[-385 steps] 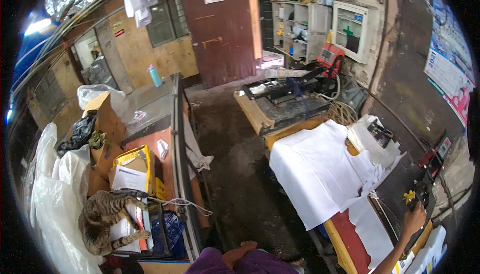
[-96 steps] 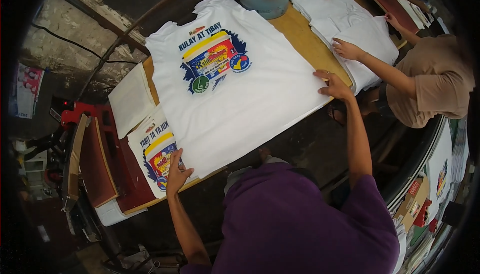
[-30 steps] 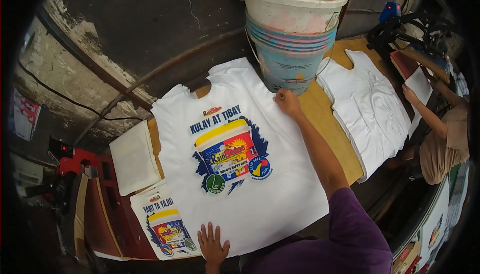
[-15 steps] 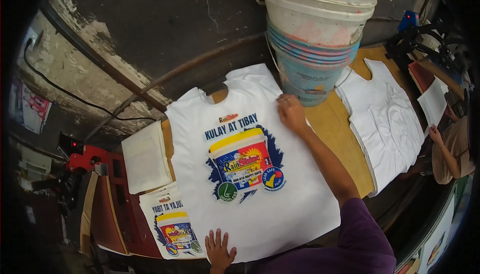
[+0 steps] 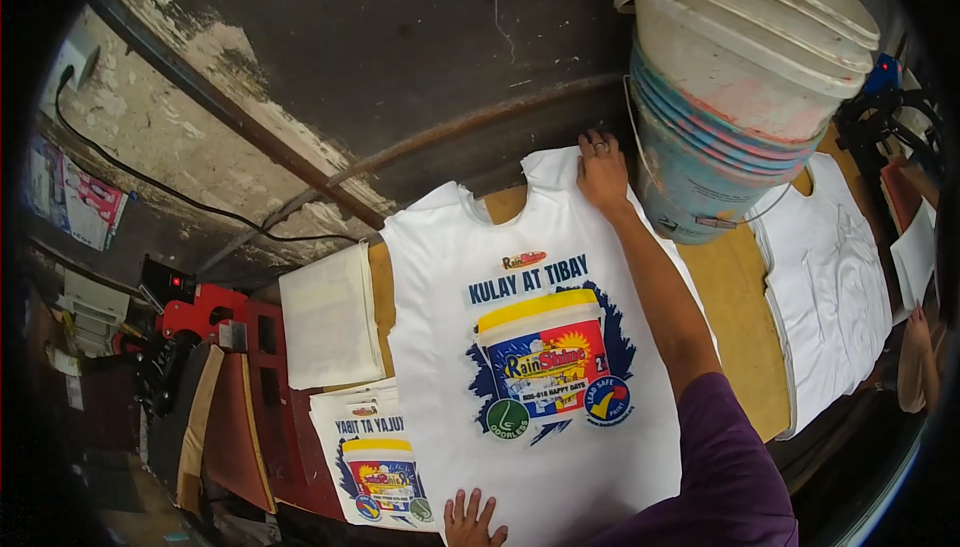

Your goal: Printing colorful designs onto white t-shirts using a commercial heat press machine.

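Note:
A white T-shirt (image 5: 440, 297) lies spread face up on the table, its neck opening at the far side. Its chest carries a colourful print (image 5: 545, 357) of a paint bucket. My right hand (image 5: 603, 175), with a ring on one finger, rests on the far right shoulder of the shirt, fingers extended over the cloth. Down at the near left part of the shirt, my left hand (image 5: 474, 523) lies flat with its fingers spread. It appears to hold nothing.
A stack of paint-stained buckets (image 5: 720, 137) stands right beside my right hand. More white shirts (image 5: 825, 297) lie to the right. At left are printed transfer sheets (image 5: 375, 472), a pale cloth pad (image 5: 325, 317) and a red heat press (image 5: 200, 312). Another person's arm (image 5: 915, 357) shows far right.
The scene has shifted rightward in the picture. My right hand has moved farther away, up to the shirt's shoulder, and its fingers have straightened. My left hand stays at the near edge.

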The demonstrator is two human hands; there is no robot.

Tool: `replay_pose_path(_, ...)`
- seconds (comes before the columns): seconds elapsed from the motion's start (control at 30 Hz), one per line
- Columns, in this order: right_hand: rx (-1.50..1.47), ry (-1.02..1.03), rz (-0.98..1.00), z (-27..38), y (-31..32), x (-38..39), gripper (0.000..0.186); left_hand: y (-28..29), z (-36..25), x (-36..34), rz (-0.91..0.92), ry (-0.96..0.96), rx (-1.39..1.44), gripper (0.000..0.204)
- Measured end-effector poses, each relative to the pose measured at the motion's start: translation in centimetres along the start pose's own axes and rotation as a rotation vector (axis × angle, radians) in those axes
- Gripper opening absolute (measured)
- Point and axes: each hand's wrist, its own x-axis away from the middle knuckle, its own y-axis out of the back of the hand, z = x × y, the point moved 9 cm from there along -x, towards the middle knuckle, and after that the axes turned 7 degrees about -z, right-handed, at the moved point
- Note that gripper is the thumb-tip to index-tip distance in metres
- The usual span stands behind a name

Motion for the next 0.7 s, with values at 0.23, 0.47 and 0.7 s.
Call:
replay_pose_path(0.23,-0.439,0.229,0.037,2.8,0.9,-1.4,0.014,-0.5,0.6,0.3,0.008,0.003,0.023,0.068)
replay_pose_path(0.47,-0.025,0.195,0.155,0.6,-4.0,-2.8,0.042,-0.1,0.2,-0.1,-0.023,-0.003,0.027,0.070)
replay_pose_path(0.7,-0.388,0.229,0.081,2.8,-2.1,-3.5,0.018,-0.4,0.9,0.1,0.016,0.014,0.006,0.069)
